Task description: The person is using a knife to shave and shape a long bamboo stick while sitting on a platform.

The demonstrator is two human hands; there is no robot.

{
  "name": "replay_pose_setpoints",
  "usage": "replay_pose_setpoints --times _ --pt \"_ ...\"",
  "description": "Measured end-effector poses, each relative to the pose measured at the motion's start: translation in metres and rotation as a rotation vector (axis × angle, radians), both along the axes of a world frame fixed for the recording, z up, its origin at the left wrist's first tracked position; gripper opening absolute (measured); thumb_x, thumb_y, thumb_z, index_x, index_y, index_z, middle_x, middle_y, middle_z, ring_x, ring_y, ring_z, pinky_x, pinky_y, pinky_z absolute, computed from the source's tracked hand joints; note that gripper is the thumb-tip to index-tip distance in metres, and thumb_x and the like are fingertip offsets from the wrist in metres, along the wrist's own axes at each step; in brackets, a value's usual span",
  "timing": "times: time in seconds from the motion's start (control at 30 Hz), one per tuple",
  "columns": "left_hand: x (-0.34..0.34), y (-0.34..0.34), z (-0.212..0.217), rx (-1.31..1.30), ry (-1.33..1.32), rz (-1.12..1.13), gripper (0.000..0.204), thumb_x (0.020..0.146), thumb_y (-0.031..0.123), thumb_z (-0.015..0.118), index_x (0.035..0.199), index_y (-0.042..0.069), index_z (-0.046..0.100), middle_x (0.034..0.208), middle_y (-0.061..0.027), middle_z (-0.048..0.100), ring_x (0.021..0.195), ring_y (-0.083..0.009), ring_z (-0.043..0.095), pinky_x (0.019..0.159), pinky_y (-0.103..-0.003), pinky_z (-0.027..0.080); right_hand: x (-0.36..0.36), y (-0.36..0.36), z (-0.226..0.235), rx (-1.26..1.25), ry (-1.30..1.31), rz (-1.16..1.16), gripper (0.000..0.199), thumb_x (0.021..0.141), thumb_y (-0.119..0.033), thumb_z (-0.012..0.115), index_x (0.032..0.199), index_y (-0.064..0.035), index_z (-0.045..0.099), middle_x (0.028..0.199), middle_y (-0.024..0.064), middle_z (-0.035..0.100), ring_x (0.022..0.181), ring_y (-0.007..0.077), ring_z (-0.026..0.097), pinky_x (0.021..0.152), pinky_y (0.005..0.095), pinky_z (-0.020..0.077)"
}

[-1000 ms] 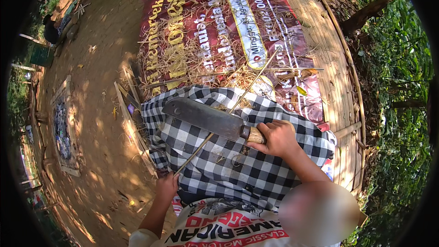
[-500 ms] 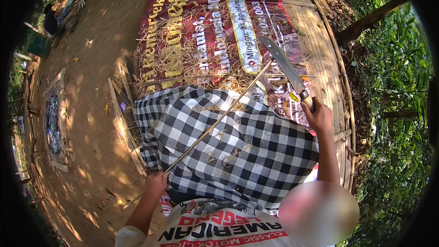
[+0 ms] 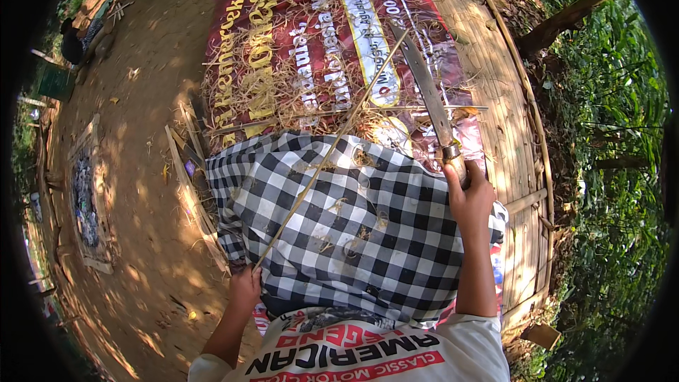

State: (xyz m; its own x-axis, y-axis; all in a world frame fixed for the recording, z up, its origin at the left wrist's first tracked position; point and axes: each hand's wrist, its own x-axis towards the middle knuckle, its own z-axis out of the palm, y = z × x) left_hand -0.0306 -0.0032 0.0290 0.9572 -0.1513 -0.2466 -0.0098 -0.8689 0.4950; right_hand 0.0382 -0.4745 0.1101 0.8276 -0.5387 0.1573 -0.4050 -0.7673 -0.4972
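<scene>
My left hand [image 3: 245, 288] is closed round the near end of a long thin bamboo strip [image 3: 305, 192], low on the left. The strip slants up and to the right over a black-and-white checkered cloth [image 3: 318, 240] that covers my lap. My right hand [image 3: 472, 201] grips the wooden handle of a machete [image 3: 426, 90], its long dark blade pointing away and slightly left. The strip's far end lies close to the blade's tip; whether they touch I cannot tell. Curly bamboo shavings [image 3: 258, 92] lie beyond the cloth.
A red printed banner [image 3: 329, 28] covers part of a bamboo-slat platform [image 3: 506, 106]. Another thin strip [image 3: 417, 108] lies crosswise on the banner. Split bamboo pieces [image 3: 191, 191] rest on the left. A wood-framed patch [image 3: 86, 198] is on the dirt ground; green plants grow at right.
My right hand and the machete have moved left, and the blade points more steeply away. The strip's far end has swung up and left; my left hand keeps its grip.
</scene>
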Motion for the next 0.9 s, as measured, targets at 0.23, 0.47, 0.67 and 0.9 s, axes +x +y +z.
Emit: replay_pose_setpoints --times 0.23,0.47,0.67,0.9 --pt "0.003 -0.003 0.005 -0.005 -0.06 -0.053 0.021 0.091 0.02 0.054 0.091 0.0 0.061 0.061 -0.0222 0.056 0.057 -0.0414 0.058 0.05 -0.047 0.043 0.006 -0.001 -0.001 0.233 -0.022 -0.142 0.036 0.087 -0.034 0.065 0.092 0.002 0.063 0.057 0.0143 0.055 0.049 0.0242 0.052 0.05 0.0351 0.0394" --pt "0.002 -0.002 0.003 0.104 0.035 -0.038 0.022 0.089 0.02 0.056 0.093 -0.002 0.06 0.057 -0.0211 0.056 0.055 -0.0389 0.059 0.048 -0.046 0.045 -0.013 0.054 0.018 0.216 0.013 0.314 0.038 0.07 -0.032 0.079 0.086 -0.002 0.06 0.065 0.0142 0.062 0.056 0.0295 0.062 0.051 0.0362 0.0479" --pt "0.001 -0.002 0.002 0.102 -0.052 -0.073 0.022 0.089 0.02 0.058 0.091 -0.001 0.059 0.057 -0.0192 0.056 0.052 -0.0375 0.059 0.046 -0.044 0.045 0.011 0.097 0.002 -0.025 0.052 0.688 0.051 0.073 -0.055 0.07 0.076 -0.0063 0.059 0.057 0.0096 0.058 0.053 0.0273 0.06 0.052 0.0357 0.0475" --pt "0.002 -0.003 0.0 0.097 -0.066 -0.06 0.017 0.089 0.02 0.059 0.086 0.003 0.058 0.054 -0.0159 0.055 0.05 -0.0347 0.059 0.045 -0.043 0.044 0.03 0.091 -0.012 -0.159 0.157 0.763 0.05 0.074 -0.058 0.066 0.076 -0.0087 0.059 0.057 0.0082 0.059 0.053 0.0256 0.06 0.052 0.0357 0.0482"
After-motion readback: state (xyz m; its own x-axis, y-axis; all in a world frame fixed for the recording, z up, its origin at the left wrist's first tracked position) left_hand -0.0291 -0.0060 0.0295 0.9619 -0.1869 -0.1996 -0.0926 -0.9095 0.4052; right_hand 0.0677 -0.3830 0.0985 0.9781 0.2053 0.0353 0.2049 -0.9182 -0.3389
